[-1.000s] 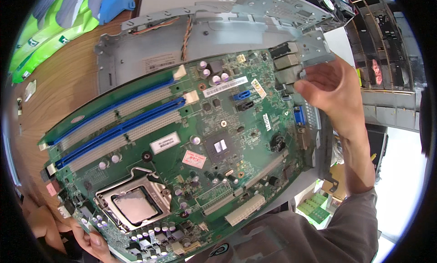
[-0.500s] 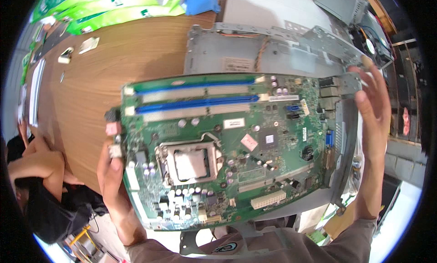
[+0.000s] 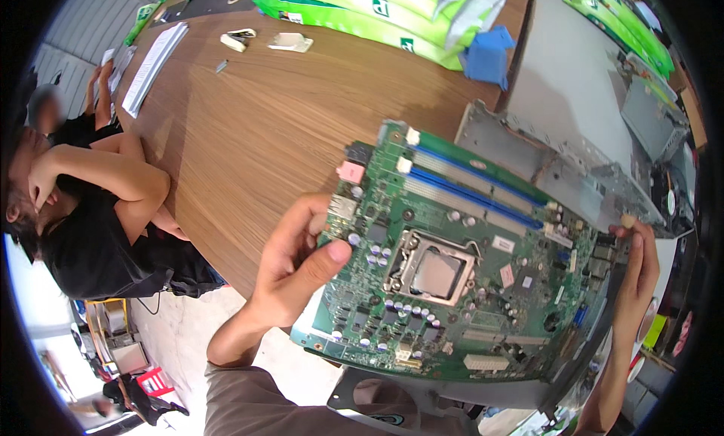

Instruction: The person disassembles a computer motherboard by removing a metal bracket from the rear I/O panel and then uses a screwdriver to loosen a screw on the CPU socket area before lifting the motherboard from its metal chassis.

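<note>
A green motherboard (image 3: 483, 302) lies tilted before me, its left side bare of the metal around it. It has blue memory slots (image 3: 475, 198) along the far edge and a processor (image 3: 437, 274) in a metal socket. My left hand (image 3: 302, 266) grips the left edge beside the ports (image 3: 343, 207), thumb on top and fingers beneath. My right hand (image 3: 637, 274) is closed around the metal computer case (image 3: 498, 134) at the board's right end; part of its grip is hidden. The case extends behind and below the board.
Green plastic bags (image 3: 369, 32) and a blue cloth (image 3: 486, 55) lie at the wooden table's (image 3: 241, 145) far side. A paper stack (image 3: 154, 70) is far left. A person in black (image 3: 105, 244) sits at left. Another metal case (image 3: 656, 119) stands at right.
My view has swung left, so the board now appears lower and further right, turned clockwise. My left thumb now shows on top of the board's edge.
</note>
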`<state>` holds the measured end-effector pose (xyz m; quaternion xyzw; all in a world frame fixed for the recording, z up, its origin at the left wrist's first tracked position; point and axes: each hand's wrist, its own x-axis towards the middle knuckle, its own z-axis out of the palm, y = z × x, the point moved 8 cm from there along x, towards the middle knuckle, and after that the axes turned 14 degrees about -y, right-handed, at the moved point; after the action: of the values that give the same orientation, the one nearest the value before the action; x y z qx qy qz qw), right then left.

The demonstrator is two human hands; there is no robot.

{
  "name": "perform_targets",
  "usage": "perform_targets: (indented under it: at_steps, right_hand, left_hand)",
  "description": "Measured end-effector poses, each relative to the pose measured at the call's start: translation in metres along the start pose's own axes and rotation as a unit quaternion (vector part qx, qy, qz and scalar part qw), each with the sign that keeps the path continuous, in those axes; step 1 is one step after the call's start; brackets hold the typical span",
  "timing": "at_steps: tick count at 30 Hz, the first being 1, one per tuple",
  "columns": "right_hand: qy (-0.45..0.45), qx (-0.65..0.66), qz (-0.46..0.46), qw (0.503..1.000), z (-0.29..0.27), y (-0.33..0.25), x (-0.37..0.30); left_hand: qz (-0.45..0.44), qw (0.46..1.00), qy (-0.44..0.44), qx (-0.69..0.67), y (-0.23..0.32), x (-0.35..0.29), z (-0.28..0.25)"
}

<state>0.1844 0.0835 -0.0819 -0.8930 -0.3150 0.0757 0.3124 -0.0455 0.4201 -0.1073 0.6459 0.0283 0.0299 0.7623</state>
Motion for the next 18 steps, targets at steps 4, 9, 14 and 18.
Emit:
perform_targets:
  at_steps: [4,9,14,18]
  right_hand:
    - [0.007,0.077,-0.003,0.997,0.004,0.005,0.001]
    - [0.014,0.093,0.009,0.995,-0.004,0.004,0.001]
    - [0.026,-0.164,-0.102,0.981,-0.031,-0.071,0.027]
    - [-0.211,0.11,-0.235,0.942,0.046,-0.19,0.101]
  left_hand:
    - [-0.003,1.0,0.001,-0.016,0.004,0.002,0.005]
    - [-0.026,1.0,0.0,-0.008,0.002,0.009,-0.004]
    - [-0.089,0.995,0.049,-0.01,0.001,0.028,-0.023]
    - [-0.083,0.993,0.088,-0.01,-0.004,0.032,-0.025]
